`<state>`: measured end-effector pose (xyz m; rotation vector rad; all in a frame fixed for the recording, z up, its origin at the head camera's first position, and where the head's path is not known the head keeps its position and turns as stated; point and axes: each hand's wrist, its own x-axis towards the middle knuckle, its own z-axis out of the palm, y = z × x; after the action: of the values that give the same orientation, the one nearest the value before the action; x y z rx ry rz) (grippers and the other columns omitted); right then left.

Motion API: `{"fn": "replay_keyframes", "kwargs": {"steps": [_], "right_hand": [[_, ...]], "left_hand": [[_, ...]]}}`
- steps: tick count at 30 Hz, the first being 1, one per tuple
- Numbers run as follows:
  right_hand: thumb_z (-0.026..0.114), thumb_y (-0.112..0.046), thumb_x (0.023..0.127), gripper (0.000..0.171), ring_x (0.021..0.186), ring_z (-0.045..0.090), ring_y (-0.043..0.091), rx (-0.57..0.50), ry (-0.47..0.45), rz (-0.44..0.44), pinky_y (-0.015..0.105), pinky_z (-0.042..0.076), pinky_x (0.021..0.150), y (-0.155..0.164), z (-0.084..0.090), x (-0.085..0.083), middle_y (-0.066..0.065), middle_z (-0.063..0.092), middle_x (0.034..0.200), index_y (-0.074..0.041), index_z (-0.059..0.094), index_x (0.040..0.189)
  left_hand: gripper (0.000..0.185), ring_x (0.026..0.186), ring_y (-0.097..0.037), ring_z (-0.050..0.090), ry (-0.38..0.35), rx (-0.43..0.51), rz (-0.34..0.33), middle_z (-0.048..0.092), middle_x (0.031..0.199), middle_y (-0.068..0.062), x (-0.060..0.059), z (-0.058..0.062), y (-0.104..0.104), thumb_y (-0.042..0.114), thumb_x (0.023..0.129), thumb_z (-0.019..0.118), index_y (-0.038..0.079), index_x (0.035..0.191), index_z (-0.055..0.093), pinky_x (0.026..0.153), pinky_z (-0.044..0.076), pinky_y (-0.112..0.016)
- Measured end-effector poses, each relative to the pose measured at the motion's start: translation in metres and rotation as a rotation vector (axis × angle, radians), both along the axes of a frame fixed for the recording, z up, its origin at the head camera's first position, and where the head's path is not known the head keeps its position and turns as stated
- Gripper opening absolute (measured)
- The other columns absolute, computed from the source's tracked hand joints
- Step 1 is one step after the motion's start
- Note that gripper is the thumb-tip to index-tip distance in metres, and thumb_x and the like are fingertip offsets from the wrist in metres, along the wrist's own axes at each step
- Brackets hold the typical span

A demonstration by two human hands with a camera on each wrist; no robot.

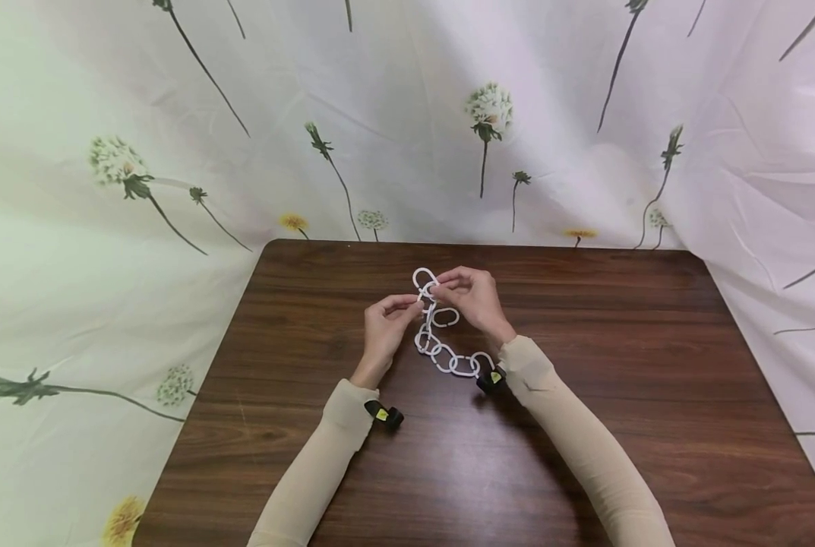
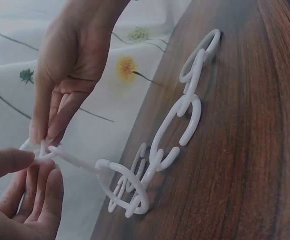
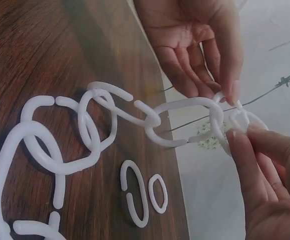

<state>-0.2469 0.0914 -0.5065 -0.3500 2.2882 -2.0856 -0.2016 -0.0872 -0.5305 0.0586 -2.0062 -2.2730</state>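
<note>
Head view: a white plastic chain (image 1: 444,346) of open oval links lies near the middle of the dark wooden counter (image 1: 653,395), its lower end trailing toward the right wrist and its upper end lifted between both hands. The left hand (image 1: 386,327), just left of the chain, pinches the raised end link between thumb and fingers; the right hand (image 1: 472,296), at the upper centre of the frame, pinches the same cluster of links from the other side, fingers curled over it. In the right wrist view the right thumb and fingers (image 3: 262,150) grip a link at the right of the frame, where it meets the chain's (image 3: 85,135) taut top links, while the left hand (image 3: 199,45) closes on it from above; two loose links (image 3: 144,192) lie flat on the counter (image 3: 40,55) at lower centre, beside the chain and apart from it. In the left wrist view the chain (image 2: 172,135) runs from the fingertips at the lower left up along the counter edge. A flower-printed white cloth (image 1: 140,152) hangs behind and to both sides of the counter.
</note>
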Motion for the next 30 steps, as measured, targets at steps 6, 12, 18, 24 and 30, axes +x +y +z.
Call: {"fn": "replay_keyframes", "kwargs": {"steps": [6,12,18,24,30], "right_hand": [[0.079,-0.015,0.083,0.03,0.081,0.075,0.029,0.002,-0.006,-0.024,0.047,0.063,0.077,0.005,-0.004,-0.005,0.022,0.074,0.096,0.002,0.071,0.106],[0.078,-0.013,0.084,0.03,0.071,0.071,0.009,-0.014,-0.022,-0.041,0.056,0.06,0.079,0.008,-0.003,-0.006,0.025,0.073,0.098,0.006,0.069,0.105],[0.075,-0.015,0.087,0.027,0.08,0.075,0.026,-0.096,-0.062,-0.015,0.055,0.058,0.084,0.006,-0.002,-0.007,0.021,0.074,0.092,0.007,0.069,0.102],[0.072,-0.014,0.089,0.026,0.088,0.074,0.035,-0.106,-0.062,0.037,0.044,0.062,0.081,0.005,0.001,-0.008,0.025,0.073,0.094,0.008,0.069,0.103],[0.074,-0.011,0.088,0.024,0.077,0.075,0.017,-0.11,-0.046,0.072,0.031,0.064,0.075,0.005,0.005,-0.007,0.021,0.075,0.093,0.009,0.067,0.1]], "left_hand": [[0.027,0.076,-0.012,0.072,-0.011,0.022,-0.003,0.073,0.09,-0.01,0.001,-0.002,-0.002,0.007,0.084,0.076,-0.008,0.105,0.069,0.082,0.064,-0.037],[0.023,0.075,-0.013,0.072,0.004,0.044,-0.009,0.072,0.091,-0.012,0.003,-0.002,-0.001,0.002,0.084,0.075,-0.008,0.104,0.068,0.077,0.064,-0.03],[0.023,0.077,-0.013,0.072,0.008,0.035,-0.015,0.072,0.092,-0.014,0.003,-0.001,-0.003,0.0,0.084,0.074,-0.009,0.105,0.068,0.08,0.064,-0.035],[0.025,0.076,-0.012,0.072,0.015,0.024,-0.012,0.072,0.088,-0.007,0.0,0.0,-0.009,0.003,0.084,0.076,-0.009,0.104,0.068,0.081,0.064,-0.036],[0.026,0.082,-0.017,0.073,0.019,-0.032,-0.011,0.072,0.094,-0.009,-0.001,0.001,-0.013,0.008,0.083,0.078,-0.005,0.104,0.07,0.084,0.063,-0.041]]}}
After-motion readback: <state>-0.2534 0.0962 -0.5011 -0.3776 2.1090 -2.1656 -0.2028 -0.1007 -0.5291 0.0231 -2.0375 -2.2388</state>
